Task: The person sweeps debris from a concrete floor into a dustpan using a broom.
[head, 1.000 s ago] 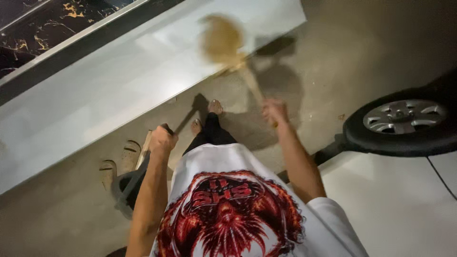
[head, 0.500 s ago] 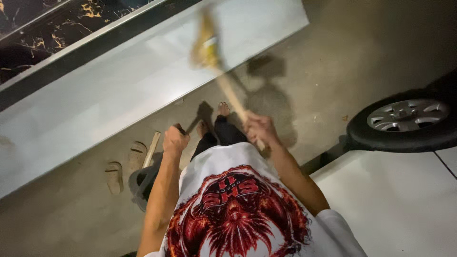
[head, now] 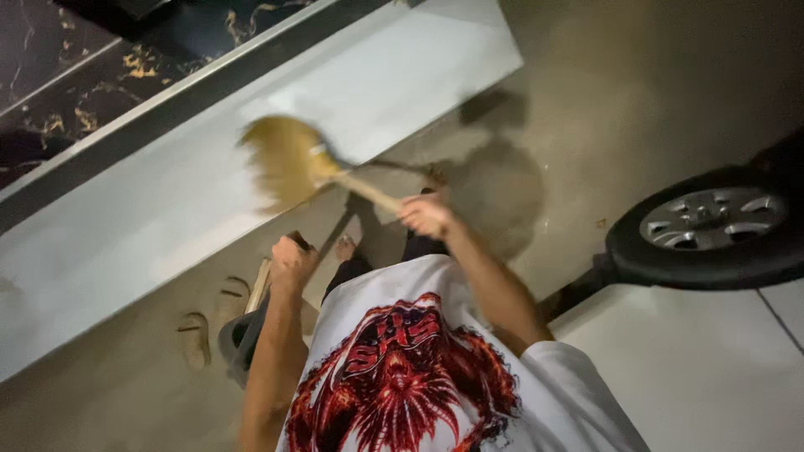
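My right hand (head: 427, 215) grips the wooden handle of a straw broom (head: 289, 159), whose blurred yellow head is out to the left over the white tiled step (head: 151, 192). My left hand (head: 291, 259) is closed around the dark upright handle of a dustpan (head: 243, 335) that rests on the concrete floor beside my left leg. My bare feet (head: 346, 248) show between the two hands, and my white shirt with a red print (head: 402, 368) fills the bottom of the view.
A pair of sandals (head: 209, 322) lies on the concrete left of the dustpan. A car's tyre and wheel (head: 712, 226) and its white body panel (head: 712, 368) stand close on the right. Dark marbled tiles (head: 75, 75) lie beyond the step.
The broom head has swung from ahead of me down and to the left. My right hand moved left with it. The left hand stays on the dustpan handle.
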